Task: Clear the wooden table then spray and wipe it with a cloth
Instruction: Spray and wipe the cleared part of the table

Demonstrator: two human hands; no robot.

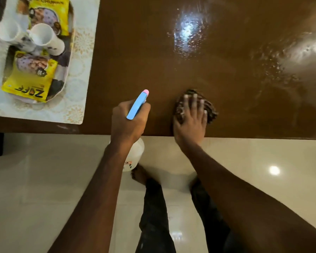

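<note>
The brown wooden table (pixel 226 73) fills the upper part of the head view, glossy and wet with spray droplets near the light reflections. My left hand (pixel 129 123) grips a spray bottle (pixel 137 105) with a blue head and pink nozzle; its white body hangs below the table edge. My right hand (pixel 191 119) lies flat, fingers spread, pressing a dark patterned cloth (pixel 211 110) onto the table close to the near edge.
At the far left a pale placemat (pixel 75 99) carries an oval tray (pixel 69 57) with two white cups (pixel 42 39) and yellow snack packets (pixel 31 83). Below the table edge are the pale tiled floor (pixel 44 189) and my legs.
</note>
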